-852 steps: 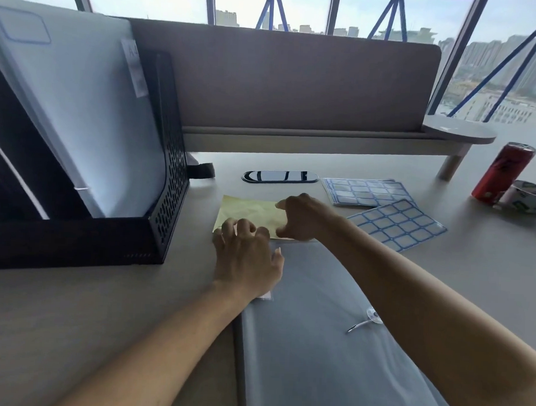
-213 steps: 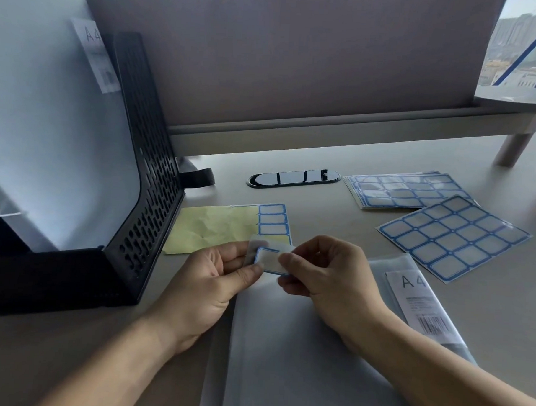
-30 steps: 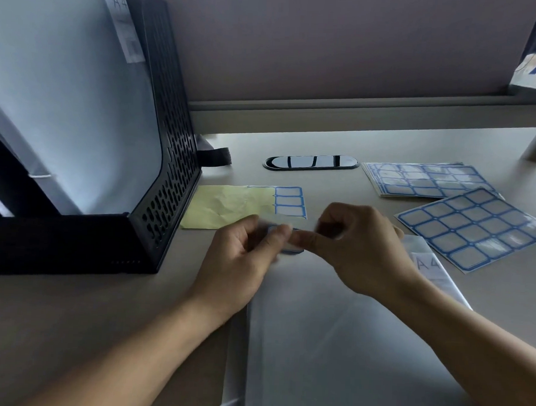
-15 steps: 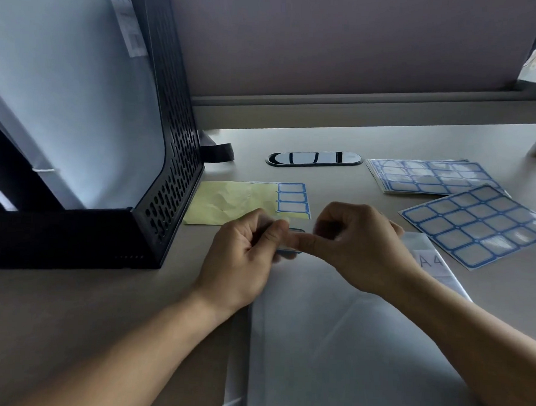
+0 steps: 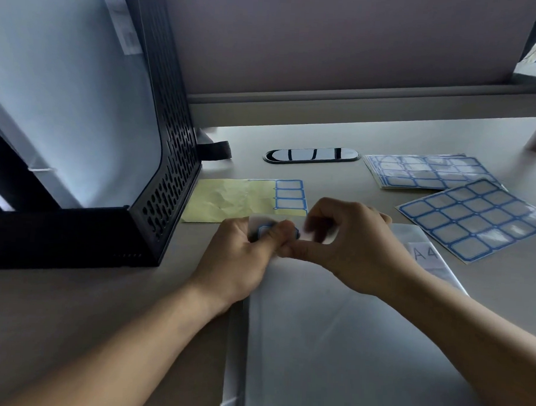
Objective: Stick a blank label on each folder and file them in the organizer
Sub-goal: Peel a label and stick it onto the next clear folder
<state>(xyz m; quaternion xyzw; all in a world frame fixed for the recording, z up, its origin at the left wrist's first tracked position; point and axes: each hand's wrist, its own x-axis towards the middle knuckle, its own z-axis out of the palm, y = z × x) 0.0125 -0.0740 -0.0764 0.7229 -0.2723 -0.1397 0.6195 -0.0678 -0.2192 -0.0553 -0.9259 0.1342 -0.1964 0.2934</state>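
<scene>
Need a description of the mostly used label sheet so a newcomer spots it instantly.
Start at the black organizer on the desk's left. Flat beside its base lies the yellow backing sheet, just beyond the hands. Unlike the full blue-grid sheets to the right, it keeps only three labels along one edge.

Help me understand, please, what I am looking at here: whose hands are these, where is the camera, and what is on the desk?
There is no machine here. A person wears a wide-angle camera on the head, so you look forward and down along both bare arms at their own desk.

The left hand and the right hand meet just above a pale folder lying flat in front of the person. Together they pinch one small blue-bordered label, which seems to be coming off its backing; that part is blurred.

Behind the hands lies a yellow backing sheet with three labels left on it. To the right are a full label sheet and a stack of label sheets. On the left stands a black perforated organizer with a folder already filed in it.
</scene>
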